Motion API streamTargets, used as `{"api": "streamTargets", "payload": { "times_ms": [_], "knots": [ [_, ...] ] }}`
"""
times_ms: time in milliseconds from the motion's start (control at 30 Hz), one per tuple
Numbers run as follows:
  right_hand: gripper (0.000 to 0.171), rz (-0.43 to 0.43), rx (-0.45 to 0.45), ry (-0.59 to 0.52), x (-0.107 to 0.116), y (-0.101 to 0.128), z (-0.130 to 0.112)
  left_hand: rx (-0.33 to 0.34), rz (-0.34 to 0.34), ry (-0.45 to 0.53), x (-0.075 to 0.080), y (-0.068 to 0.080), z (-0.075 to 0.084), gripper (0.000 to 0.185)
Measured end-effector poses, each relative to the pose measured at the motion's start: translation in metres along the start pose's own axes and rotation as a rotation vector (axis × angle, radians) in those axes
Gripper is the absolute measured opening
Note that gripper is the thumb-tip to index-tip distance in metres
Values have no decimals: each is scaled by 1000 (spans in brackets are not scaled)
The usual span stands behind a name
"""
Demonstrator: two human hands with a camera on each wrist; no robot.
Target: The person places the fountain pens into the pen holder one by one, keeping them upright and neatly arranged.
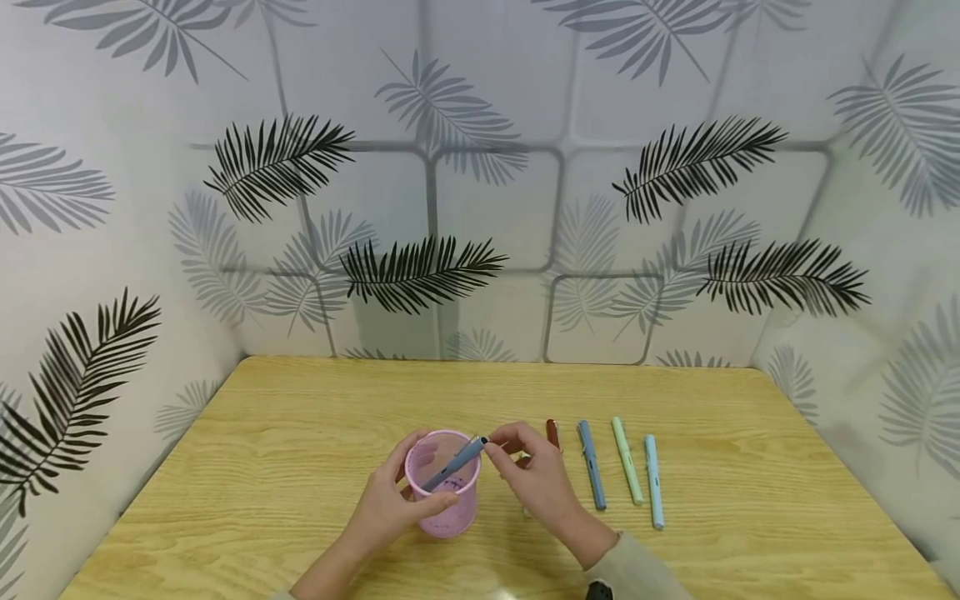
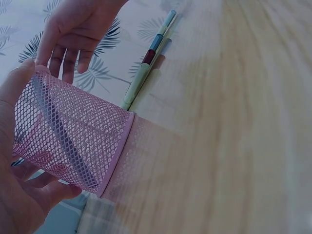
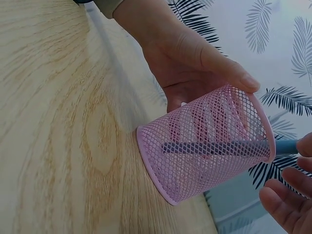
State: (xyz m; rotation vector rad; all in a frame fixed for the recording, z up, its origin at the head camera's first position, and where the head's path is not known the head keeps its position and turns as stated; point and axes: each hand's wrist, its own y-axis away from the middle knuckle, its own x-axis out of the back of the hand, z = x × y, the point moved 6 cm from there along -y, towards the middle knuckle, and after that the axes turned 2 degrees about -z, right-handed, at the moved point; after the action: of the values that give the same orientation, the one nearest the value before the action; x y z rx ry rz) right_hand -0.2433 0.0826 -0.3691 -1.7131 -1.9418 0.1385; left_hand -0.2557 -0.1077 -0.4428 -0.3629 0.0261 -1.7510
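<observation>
Head high, wrists close — cup (image 1: 453, 518) throughout

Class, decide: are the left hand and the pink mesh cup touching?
Touching: in the head view, the left hand grips the pink mesh cup, its thumb across the front.

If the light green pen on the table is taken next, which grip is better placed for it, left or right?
Probably right: the right grip is nearer the light green pen, although it should first release the blue pen in the pink cup. The left grip holds that cup, farther away.
</observation>
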Motion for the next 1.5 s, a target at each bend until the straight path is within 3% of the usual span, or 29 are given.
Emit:
{"api": "streamTargets", "payload": {
  "times_ms": [433,967,1500],
  "knots": [
    [8,11,-40,-56,11,2,11,5,-2,-5,0,1,0,82],
    [9,35,-101,-40,30,5,20,-7,-5,38,1,1,0,80],
    [10,84,-194,81,64,8,32,-3,-14,32,-2,1,1,81]
  ]
}}
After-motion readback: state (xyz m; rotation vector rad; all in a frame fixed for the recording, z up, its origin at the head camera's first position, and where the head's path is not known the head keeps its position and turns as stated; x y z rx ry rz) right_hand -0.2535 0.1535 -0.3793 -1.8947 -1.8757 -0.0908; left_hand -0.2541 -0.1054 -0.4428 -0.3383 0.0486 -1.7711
